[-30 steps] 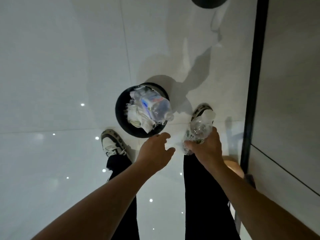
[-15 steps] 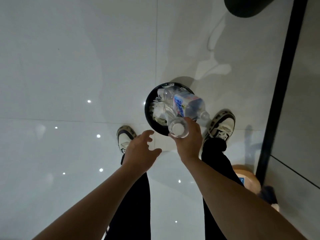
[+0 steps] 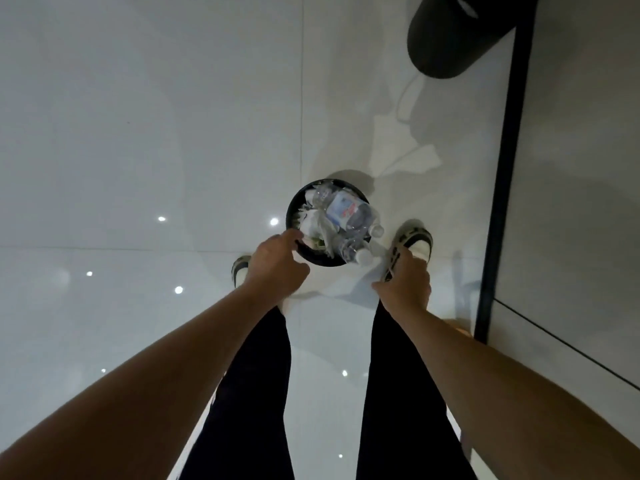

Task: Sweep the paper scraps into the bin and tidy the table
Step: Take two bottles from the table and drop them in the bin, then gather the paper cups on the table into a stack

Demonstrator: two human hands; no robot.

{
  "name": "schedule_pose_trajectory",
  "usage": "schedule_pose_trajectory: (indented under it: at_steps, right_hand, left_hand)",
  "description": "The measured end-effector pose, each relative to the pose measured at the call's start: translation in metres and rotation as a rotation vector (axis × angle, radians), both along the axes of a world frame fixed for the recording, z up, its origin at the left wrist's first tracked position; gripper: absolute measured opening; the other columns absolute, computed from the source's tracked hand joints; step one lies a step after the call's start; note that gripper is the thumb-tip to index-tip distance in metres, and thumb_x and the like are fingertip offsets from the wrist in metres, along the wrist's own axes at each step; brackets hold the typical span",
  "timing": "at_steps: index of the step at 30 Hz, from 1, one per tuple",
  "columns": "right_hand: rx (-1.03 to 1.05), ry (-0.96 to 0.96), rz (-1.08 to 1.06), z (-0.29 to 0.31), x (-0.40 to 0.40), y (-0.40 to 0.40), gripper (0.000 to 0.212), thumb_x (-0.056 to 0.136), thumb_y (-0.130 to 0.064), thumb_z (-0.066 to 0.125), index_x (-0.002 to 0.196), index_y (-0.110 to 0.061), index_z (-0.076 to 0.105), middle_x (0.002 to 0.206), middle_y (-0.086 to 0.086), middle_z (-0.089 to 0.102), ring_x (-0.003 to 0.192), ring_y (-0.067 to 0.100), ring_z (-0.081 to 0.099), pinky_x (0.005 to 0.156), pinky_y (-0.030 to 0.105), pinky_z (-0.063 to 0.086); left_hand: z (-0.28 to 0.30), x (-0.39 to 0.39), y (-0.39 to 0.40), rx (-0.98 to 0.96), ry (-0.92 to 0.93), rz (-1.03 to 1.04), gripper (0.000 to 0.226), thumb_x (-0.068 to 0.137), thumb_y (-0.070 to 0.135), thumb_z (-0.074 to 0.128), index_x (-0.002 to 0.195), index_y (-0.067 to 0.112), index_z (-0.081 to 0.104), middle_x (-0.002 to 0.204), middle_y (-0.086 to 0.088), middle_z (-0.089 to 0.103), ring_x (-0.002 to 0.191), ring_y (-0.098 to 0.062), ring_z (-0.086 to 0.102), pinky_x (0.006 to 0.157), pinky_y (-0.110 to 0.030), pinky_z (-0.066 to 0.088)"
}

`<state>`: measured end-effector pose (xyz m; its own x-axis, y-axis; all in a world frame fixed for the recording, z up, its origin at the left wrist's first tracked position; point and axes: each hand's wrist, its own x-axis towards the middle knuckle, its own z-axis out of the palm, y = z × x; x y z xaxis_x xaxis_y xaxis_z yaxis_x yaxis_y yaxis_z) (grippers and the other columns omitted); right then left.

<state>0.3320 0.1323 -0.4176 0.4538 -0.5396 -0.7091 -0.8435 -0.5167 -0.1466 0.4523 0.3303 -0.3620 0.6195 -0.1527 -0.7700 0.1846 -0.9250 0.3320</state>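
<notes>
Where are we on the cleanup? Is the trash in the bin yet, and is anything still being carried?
Done: the black bin on the floor is heaped with crumpled paper scraps and two clear plastic bottles, which stick up past the rim.
In hand: nothing carried. The left hand is at the bin's near rim, and the right hand looks empty.
Left: the table is out of view, so I cannot tell whether it is tidy.

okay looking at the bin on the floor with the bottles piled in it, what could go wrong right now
The black bin is heaped past its rim with crumpled paper and two plastic bottles; the nearer bottle pokes over the edge and could roll onto the glossy floor. The left hand sits at the rim, so a nudge might tip the bin. A fallen bottle could land by the shoe.
</notes>
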Motion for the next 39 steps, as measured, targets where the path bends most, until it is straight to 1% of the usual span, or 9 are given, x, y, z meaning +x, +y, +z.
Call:
schedule_pose_trajectory:
  at_steps: [3,8,12,17,21,25,29,35,39]
  right_hand:
    - [0.037,-0.030,0.122,0.057,0.020,-0.002,0.085,0.065,-0.035,0.086,0.137,-0.026,0.041,0.130,0.013,0.048,0.117,0.035,0.051,0.092,0.045,0.047]
    - [0.094,-0.169,0.268,0.148,0.062,0.002,0.090,0.069,-0.048,0.081,0.144,-0.028,0.035,0.134,0.009,0.041,0.121,0.031,0.043,0.097,0.041,0.041]
    - [0.136,-0.308,0.458,0.220,0.109,0.002,0.092,0.071,-0.056,0.076,0.147,-0.030,0.032,0.140,0.006,0.037,0.128,0.028,0.037,0.104,0.043,0.038]
    - [0.213,-0.470,0.635,0.306,0.166,0.022,0.092,0.074,-0.062,0.072,0.150,-0.033,0.028,0.144,0.004,0.034,0.132,0.026,0.032,0.108,0.041,0.033]
    - [0.223,-0.652,0.859,0.381,0.203,0.076,0.091,0.075,-0.064,0.071,0.150,-0.034,0.028,0.146,0.004,0.035,0.134,0.026,0.030,0.107,0.041,0.031]
    - [0.286,-0.831,1.031,0.457,0.205,0.159,0.092,0.074,-0.066,0.069,0.150,-0.038,0.025,0.148,0.000,0.033,0.134,0.022,0.028,0.107,0.039,0.031]
    - [0.371,-0.979,1.203,0.525,0.168,0.258,0.092,0.074,-0.067,0.068,0.150,-0.039,0.024,0.148,-0.001,0.031,0.134,0.021,0.028,0.108,0.038,0.031]
    - [0.463,-1.155,1.469,0.599,0.046,0.425,0.090,0.077,-0.066,0.067,0.151,-0.038,0.025,0.147,0.001,0.034,0.133,0.022,0.033,0.105,0.038,0.035]
    - [0.570,-1.200,1.643,0.622,-0.068,0.530,0.088,0.078,-0.064,0.067,0.151,-0.037,0.025,0.147,0.001,0.034,0.133,0.021,0.033,0.104,0.037,0.035]
  left_hand:
    - [0.046,0.024,-0.013,-0.009,-0.034,-0.036,0.055,0.076,0.018,0.067,0.128,0.028,0.055,0.115,0.000,0.064,0.101,-0.022,0.061,0.085,-0.032,0.049]
    - [0.138,0.063,-0.029,-0.085,-0.106,-0.120,0.055,0.077,0.018,0.069,0.130,0.025,0.055,0.118,-0.003,0.062,0.104,-0.022,0.059,0.084,-0.030,0.048]
    - [0.223,0.096,-0.019,-0.047,-0.250,-0.145,0.059,0.079,0.023,0.072,0.134,0.024,0.052,0.127,-0.004,0.059,0.111,-0.021,0.058,0.083,-0.026,0.042]
    - [0.332,0.104,0.017,0.014,-0.505,0.100,0.059,0.078,0.028,0.072,0.134,0.023,0.052,0.126,-0.004,0.059,0.112,-0.023,0.057,0.090,-0.032,0.047]
    - [0.417,0.080,0.063,0.078,-0.684,0.243,0.059,0.080,0.033,0.071,0.135,0.025,0.050,0.127,-0.004,0.056,0.115,-0.022,0.053,0.085,-0.027,0.040]
    - [0.494,0.034,0.132,0.172,-0.851,0.375,0.059,0.081,0.037,0.070,0.136,0.026,0.049,0.132,-0.002,0.053,0.119,-0.021,0.051,0.088,-0.028,0.040]
    - [0.559,-0.037,0.212,0.287,-0.997,0.514,0.061,0.082,0.039,0.070,0.137,0.028,0.047,0.137,0.001,0.051,0.122,-0.019,0.050,0.091,-0.027,0.040]
    - [0.614,-0.201,0.339,0.483,-1.140,0.723,0.061,0.081,0.040,0.070,0.137,0.030,0.046,0.136,0.003,0.051,0.122,-0.017,0.049,0.089,-0.025,0.037]
    - [0.623,-0.337,0.420,0.626,-1.133,0.888,0.062,0.082,0.042,0.067,0.138,0.030,0.044,0.139,0.004,0.048,0.126,-0.017,0.045,0.098,-0.031,0.040]
